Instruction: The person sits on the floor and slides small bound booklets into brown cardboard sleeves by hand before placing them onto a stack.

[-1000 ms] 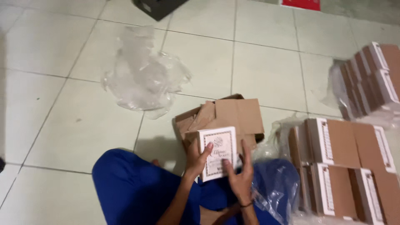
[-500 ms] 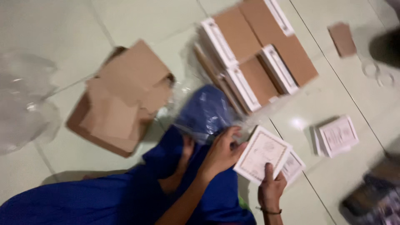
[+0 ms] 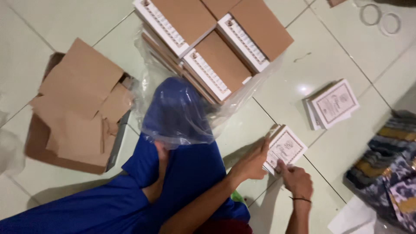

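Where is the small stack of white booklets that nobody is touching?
In the head view, the untouched stack of white booklets lies on the floor at right, beyond the stack under both hands.

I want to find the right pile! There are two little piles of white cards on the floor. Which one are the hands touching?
The nearer pile of white cards: the left hand and right hand both rest on it. The other pile lies untouched, farther away beside the brown boxes.

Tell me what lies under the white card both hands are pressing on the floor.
Under the top white card more cards of the same kind show at the stack's left edge, resting on the tiled floor. The left hand and right hand cover its near edge; the count is hidden.
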